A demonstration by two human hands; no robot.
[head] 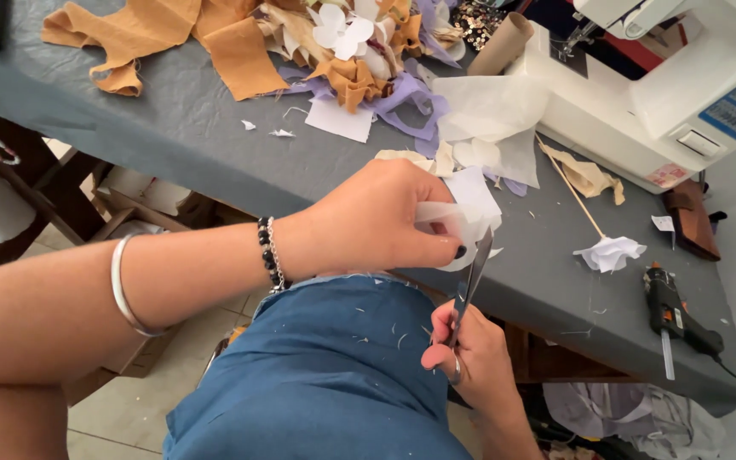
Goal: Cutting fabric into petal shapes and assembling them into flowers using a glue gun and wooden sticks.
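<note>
My left hand (381,217) pinches a small piece of white translucent fabric (470,209) just above the table's near edge. My right hand (470,353) sits lower, over my lap, with its fingers through the handles of a pair of scissors (470,285). The blades point up and touch the lower edge of the white fabric. A bangle and a beaded bracelet are on my left wrist. Blue denim covers my lap below both hands.
A grey table (181,119) holds a heap of tan, white and lilac fabric scraps (342,43), a cardboard tube (502,43), a white sewing machine (675,85), a white fabric flower on a stick (608,251) and a black glue gun (670,311).
</note>
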